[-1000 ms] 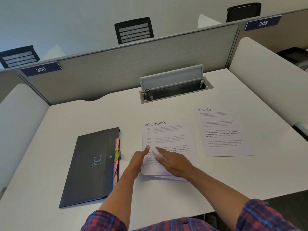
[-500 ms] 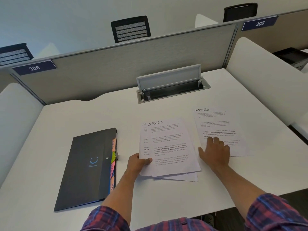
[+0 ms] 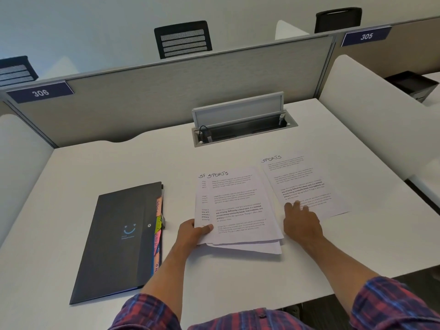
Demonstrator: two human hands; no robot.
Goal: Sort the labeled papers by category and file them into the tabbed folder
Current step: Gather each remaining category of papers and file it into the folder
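My left hand (image 3: 193,232) pinches the near-left corner of the paper stack (image 3: 234,208) right of the tabbed folder (image 3: 121,239), my right hand (image 3: 300,221) lies flat, I think, on the lone SPORTS sheet (image 3: 302,182), which could slide away.

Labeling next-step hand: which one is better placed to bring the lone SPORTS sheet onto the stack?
Right, probably. The right hand already lies with fingers on the single SPORTS sheet; the left hand grips the paper stack.
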